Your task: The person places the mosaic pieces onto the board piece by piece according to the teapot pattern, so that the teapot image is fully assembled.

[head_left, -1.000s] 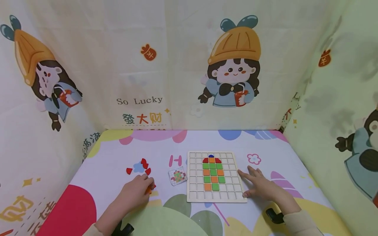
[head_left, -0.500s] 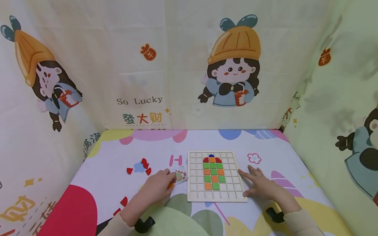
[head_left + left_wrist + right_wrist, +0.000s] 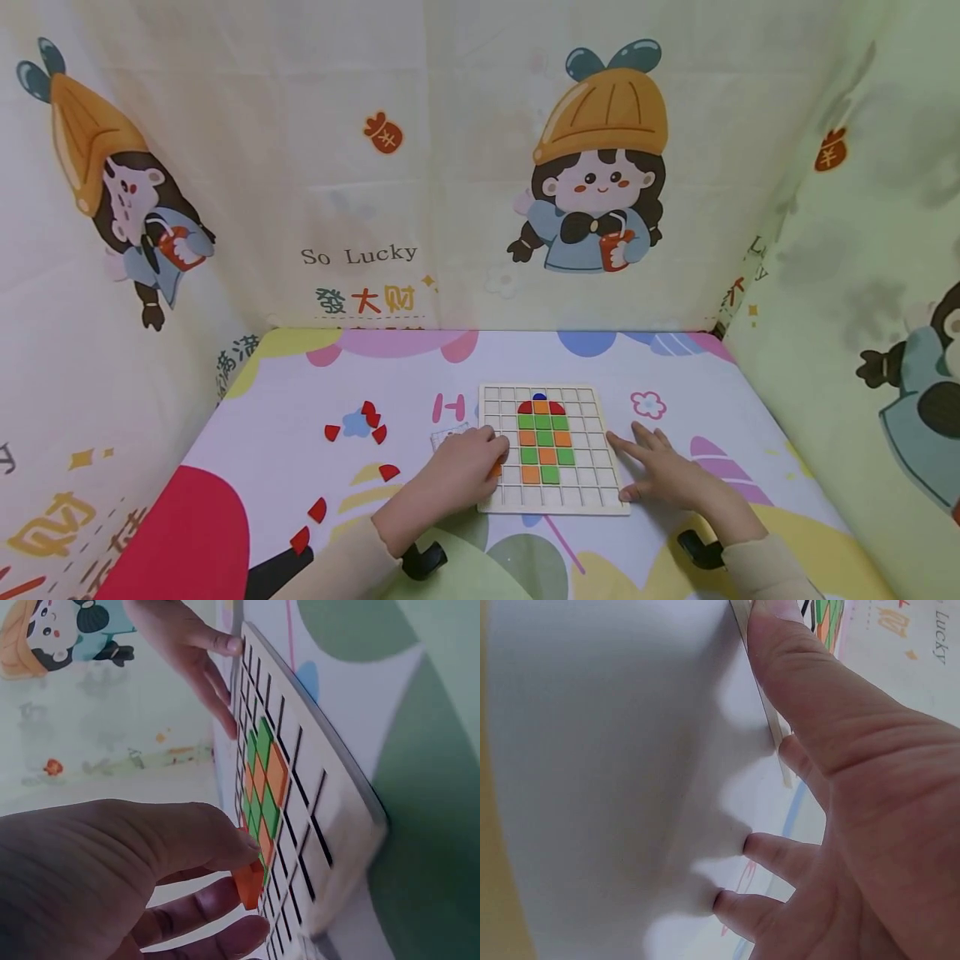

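My left hand [image 3: 465, 467] pinches an orange tile [image 3: 248, 886] between thumb and fingers, over the left edge of the wooden grid board [image 3: 592, 498]. On the board, green and orange square tiles form a patterned block; two red quarter-round pieces flank an orange tile near the top, and a blue piece [image 3: 539, 397] caps it. Along the board's right edge, my right hand [image 3: 663, 475] rests with fingers spread. Its thumb [image 3: 780, 645] and a fingertip touch that edge. A small picture card [image 3: 444, 434] lies left of the board, mostly hidden by my left hand.
Several red wedge pieces lie loose on the left of the table, one [image 3: 388, 472] beside my left forearm and others [image 3: 301, 540] nearer the front. A patterned cloth [image 3: 480, 167] encloses the table at the back and sides.
My left hand has moved right from the loose red pieces, past the picture card, to the board's left edge, carrying the orange tile. My right hand has stayed at the board.
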Tool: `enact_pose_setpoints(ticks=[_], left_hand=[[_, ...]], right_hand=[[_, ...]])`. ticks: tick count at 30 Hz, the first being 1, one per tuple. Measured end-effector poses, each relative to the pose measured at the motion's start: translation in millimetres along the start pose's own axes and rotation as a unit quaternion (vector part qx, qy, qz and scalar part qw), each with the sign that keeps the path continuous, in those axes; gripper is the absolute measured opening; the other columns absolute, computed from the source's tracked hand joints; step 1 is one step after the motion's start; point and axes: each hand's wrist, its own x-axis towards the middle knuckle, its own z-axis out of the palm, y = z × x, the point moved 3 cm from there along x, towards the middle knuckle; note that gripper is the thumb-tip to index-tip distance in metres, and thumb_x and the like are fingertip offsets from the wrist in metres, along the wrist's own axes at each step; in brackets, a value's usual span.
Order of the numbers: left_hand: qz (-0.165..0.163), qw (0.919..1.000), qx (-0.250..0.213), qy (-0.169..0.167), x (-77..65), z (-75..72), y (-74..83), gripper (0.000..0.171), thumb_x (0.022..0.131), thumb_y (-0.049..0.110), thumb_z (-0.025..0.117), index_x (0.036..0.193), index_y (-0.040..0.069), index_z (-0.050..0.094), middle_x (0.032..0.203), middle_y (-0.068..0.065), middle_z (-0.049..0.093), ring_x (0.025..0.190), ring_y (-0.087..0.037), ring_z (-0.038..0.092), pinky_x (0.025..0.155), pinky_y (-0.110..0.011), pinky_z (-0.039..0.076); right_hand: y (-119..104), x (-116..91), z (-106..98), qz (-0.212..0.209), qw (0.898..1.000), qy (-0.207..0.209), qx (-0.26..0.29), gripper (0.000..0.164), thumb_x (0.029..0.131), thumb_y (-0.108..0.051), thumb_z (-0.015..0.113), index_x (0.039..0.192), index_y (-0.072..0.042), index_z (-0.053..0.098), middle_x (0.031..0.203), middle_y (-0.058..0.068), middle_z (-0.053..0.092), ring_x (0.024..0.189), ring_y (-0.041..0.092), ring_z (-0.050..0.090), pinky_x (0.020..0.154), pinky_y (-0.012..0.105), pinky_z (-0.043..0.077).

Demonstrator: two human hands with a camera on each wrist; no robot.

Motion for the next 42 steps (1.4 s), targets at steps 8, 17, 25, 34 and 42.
enact_pose_setpoints(ticks=[8, 17, 25, 34, 42], left_hand=[[0.034, 0.9993, -0.006, 0.016, 21.2, 4.2, 30.4, 0.015, 0.09, 0.017, 0.073, 0.09, 0.023, 0.06, 0.082, 0.008, 0.048, 0.072, -0.009, 0.045, 0.061, -0.022, 0.039], [0.075, 0.9964, -0.009, 0.039, 42.2, 15.6, 52.8, 0.013, 0.09, 0.018, 0.074, 0.092, 0.022, 0.062, 0.083, 0.009, 0.05, 0.075, -0.006, 0.045, 0.066, -0.02, 0.04], [0.102, 0.9943, 0.014, 0.03, 54.2, 31.1, 67.6, 0.011, 0.09, 0.023, 0.074, 0.089, 0.026, 0.063, 0.079, 0.011, 0.049, 0.071, -0.005, 0.043, 0.063, -0.019, 0.035], [0.098, 0.9947, 0.02, 0.024, 55.7, 43.2, 70.1, 0.009, 0.092, 0.023, 0.073, 0.091, 0.028, 0.065, 0.082, 0.011, 0.051, 0.073, -0.005, 0.045, 0.061, -0.02, 0.036], [0.087, 0.995, 0.032, 0.036, 57.1, 42.9, 69.2, 0.003, 0.096, 0.027, 0.071, 0.094, 0.027, 0.069, 0.082, 0.011, 0.055, 0.074, -0.005, 0.048, 0.064, -0.021, 0.038]], right_hand=[[1, 1, 1, 0.002, 1.0, -0.003, 0.008, 0.094, 0.077, -0.047, 0.085, 0.155, -0.011, 0.046, 0.159, 0.042, 0.023, 0.137, 0.076, 0.018, 0.091, 0.085, 0.037], [0, 1, 0, 0.007, 1.0, -0.006, 0.002, 0.093, 0.077, -0.047, 0.085, 0.155, -0.012, 0.047, 0.159, 0.041, 0.023, 0.138, 0.076, 0.018, 0.092, 0.083, 0.039], [-1, 0, 0, 0.001, 1.0, -0.001, 0.004, 0.092, 0.077, -0.046, 0.085, 0.154, -0.011, 0.047, 0.158, 0.043, 0.023, 0.137, 0.077, 0.019, 0.092, 0.083, 0.039], [0, 1, 2, 0.009, 1.0, -0.006, 0.003, 0.094, 0.077, -0.049, 0.084, 0.155, -0.013, 0.046, 0.159, 0.042, 0.022, 0.138, 0.077, 0.017, 0.093, 0.084, 0.037], [0, 1, 1, 0.004, 1.0, 0.002, -0.007, 0.093, 0.077, -0.047, 0.085, 0.154, -0.012, 0.047, 0.158, 0.043, 0.024, 0.136, 0.077, 0.02, 0.091, 0.084, 0.039]])
